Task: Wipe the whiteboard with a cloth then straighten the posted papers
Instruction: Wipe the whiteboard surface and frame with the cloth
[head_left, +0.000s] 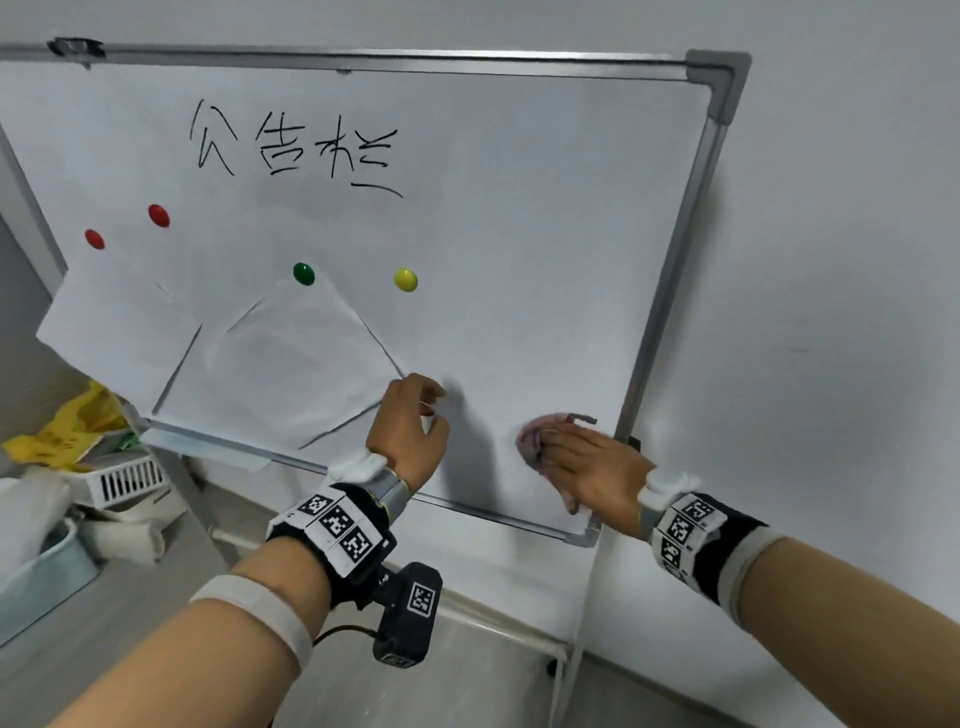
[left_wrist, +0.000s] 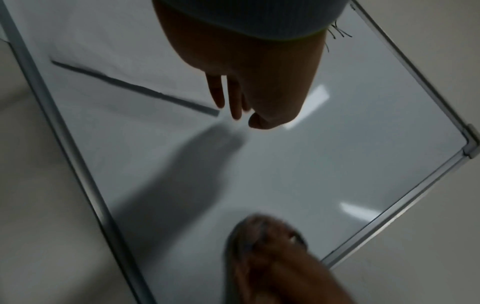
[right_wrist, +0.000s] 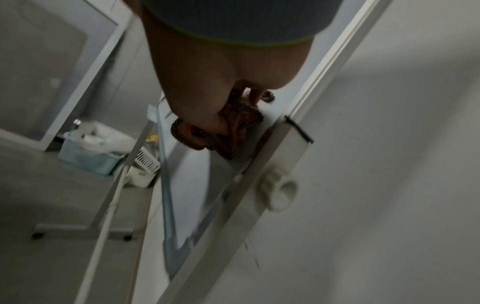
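While the large white whiteboard with a grey metal frame (head_left: 519, 234) stands in front of the pale wall, it carries black handwritten characters (head_left: 293, 148) near its top. On its lower left part hang two white sheets of paper, and both are tilted. The left white sheet (head_left: 119, 332) sits under two red round magnets (head_left: 158, 215) and goes over the left edge of the board. The middle white sheet (head_left: 291, 364) is turned like a diamond, its top corner is under a green round magnet (head_left: 303, 274), and it is a little wrinkled. A yellow round magnet (head_left: 405, 279) stays alone on the bare board, to the right of the green one.

The right hand (head_left: 587, 473) lies near the lower right corner of the board. Its fingers are stretched flat and they press a crumpled pinkish-brown cloth (head_left: 535, 439) against the white surface; in the right wrist view the cloth (right_wrist: 221, 133) shows a dotted pattern and bunches under the palm.

The left hand (head_left: 410, 431) is just beside the right corner of the middle sheet. Its fingers (left_wrist: 233, 98) are loosely relaxed and hold nothing; I cannot tell if they touch the board.

On the floor at the left stand a white basket (head_left: 124, 480) and some yellow bags (head_left: 62, 426).
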